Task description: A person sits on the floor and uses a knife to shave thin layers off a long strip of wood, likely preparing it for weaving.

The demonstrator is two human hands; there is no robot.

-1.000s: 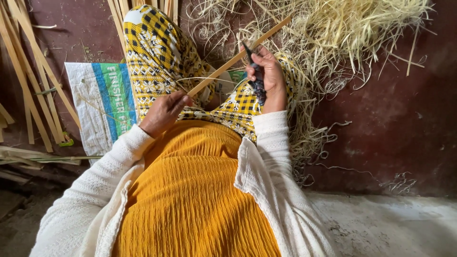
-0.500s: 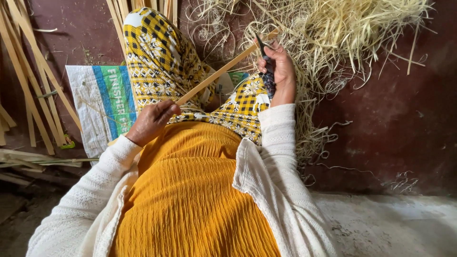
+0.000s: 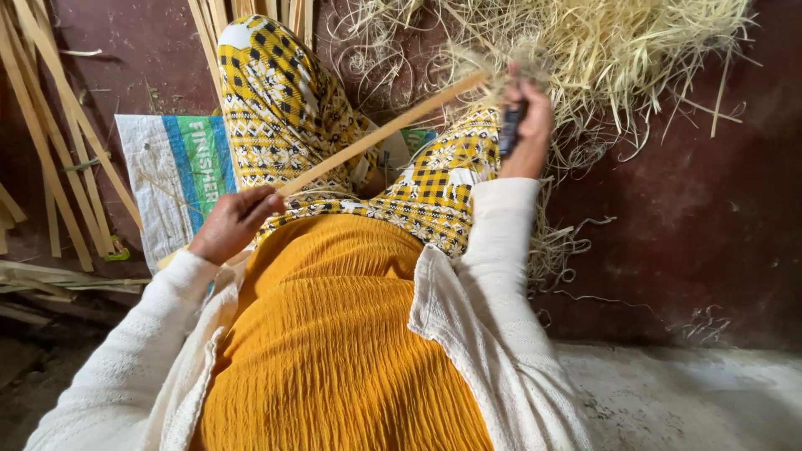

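Observation:
I sit on the floor with my legs in yellow patterned cloth. My left hand point(image 3: 236, 222) grips the near end of a long bamboo strip point(image 3: 380, 134) that slants up to the right across my knees. My right hand point(image 3: 526, 125) is shut on a dark-handled knife point(image 3: 510, 129) at the strip's far end, where it meets the shavings. The blade itself is blurred and mostly hidden by my fingers.
A big heap of pale curly bamboo shavings point(image 3: 601, 50) lies ahead on the right. More split bamboo strips point(image 3: 58, 142) lean at the left and top. A white, blue and green woven sack point(image 3: 180, 179) lies flat under my left leg.
My right hand with the knife has slid away from me along the strip toward its far end. My left hand has pulled the near end back and lower.

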